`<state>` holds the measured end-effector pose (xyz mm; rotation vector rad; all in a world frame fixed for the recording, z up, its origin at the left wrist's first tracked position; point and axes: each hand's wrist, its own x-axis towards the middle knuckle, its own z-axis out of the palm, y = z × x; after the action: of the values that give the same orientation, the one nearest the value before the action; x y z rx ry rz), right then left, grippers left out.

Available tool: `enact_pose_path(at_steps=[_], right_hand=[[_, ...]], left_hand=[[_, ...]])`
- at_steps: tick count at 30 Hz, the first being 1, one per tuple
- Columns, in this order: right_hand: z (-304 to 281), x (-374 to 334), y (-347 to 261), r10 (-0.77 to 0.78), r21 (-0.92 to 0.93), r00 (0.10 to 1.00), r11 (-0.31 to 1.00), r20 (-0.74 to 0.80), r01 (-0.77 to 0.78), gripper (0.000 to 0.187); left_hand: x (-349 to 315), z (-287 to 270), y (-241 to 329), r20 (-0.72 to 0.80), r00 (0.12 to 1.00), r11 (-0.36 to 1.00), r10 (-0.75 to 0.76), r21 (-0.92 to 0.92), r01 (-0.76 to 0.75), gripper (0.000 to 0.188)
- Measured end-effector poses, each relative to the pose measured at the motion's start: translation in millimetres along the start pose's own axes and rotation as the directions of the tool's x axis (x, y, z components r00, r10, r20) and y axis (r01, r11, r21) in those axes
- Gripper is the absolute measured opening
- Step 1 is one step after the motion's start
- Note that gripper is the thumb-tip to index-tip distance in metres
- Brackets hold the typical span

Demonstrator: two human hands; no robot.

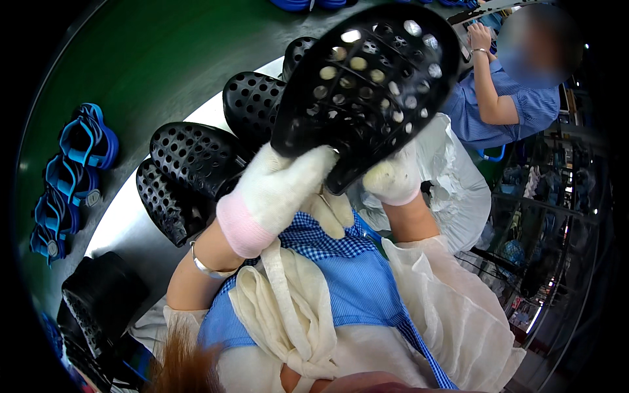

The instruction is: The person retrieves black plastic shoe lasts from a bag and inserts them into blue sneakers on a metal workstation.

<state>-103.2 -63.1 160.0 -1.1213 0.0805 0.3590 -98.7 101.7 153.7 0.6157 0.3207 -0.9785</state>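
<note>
A black clog point(367, 85), its toe pierced with many round holes, is held up in front of me between both hands. My left hand point(282, 187), in a white knitted glove with a pink cuff, is closed on its near left edge, thumb on top. On the right, my right hand point(396, 177), gloved the same way, grips the clog's near right side from behind. Its fingers are partly hidden by the shoe; pale patches show through the holes. More black clogs point(196, 157) lie in a row just beyond my left hand.
Blue strappy sandals point(65, 183) line the green belt point(151, 59) at the left. More black footwear point(101, 295) sits at lower left. A white plastic bag point(458, 190) bulges beside my right arm. A co-worker point(504, 111) in blue is at upper right, near cluttered racks point(544, 216).
</note>
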Motion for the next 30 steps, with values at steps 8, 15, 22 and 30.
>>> enact_pose_path(at_steps=[8, 15, 22, 30], right_hand=[[-4.7, 13.3, -10.7, -0.182, -0.272, 0.97, 0.953, -0.163, 0.133, 0.058], [-118.9, 47.8, -76.0, -0.405, -0.753, 0.909, -0.567, -0.097, -0.333, 0.058], [-181.0, 80.6, -60.6, -0.238, -0.822, 0.955, -0.498, -0.179, -0.278, 0.057], [-208.1, 92.2, -44.1, -0.229, -0.968, 0.941, 0.069, -0.25, -0.24, 0.064]], left_hand=[[-3.3, -10.3, -4.3, 0.052, 0.997, 0.958, 0.054, 0.279, -0.066, 0.034], [-11.9, -19.2, -4.6, 0.033, 0.962, 0.789, 0.272, 0.565, -0.242, 0.037], [-13.1, -25.8, -6.9, 0.047, 0.95, 0.704, 0.31, 0.66, -0.262, 0.037], [-13.7, -31.5, -9.5, 0.069, 0.928, 0.664, 0.366, 0.679, -0.312, 0.035]])
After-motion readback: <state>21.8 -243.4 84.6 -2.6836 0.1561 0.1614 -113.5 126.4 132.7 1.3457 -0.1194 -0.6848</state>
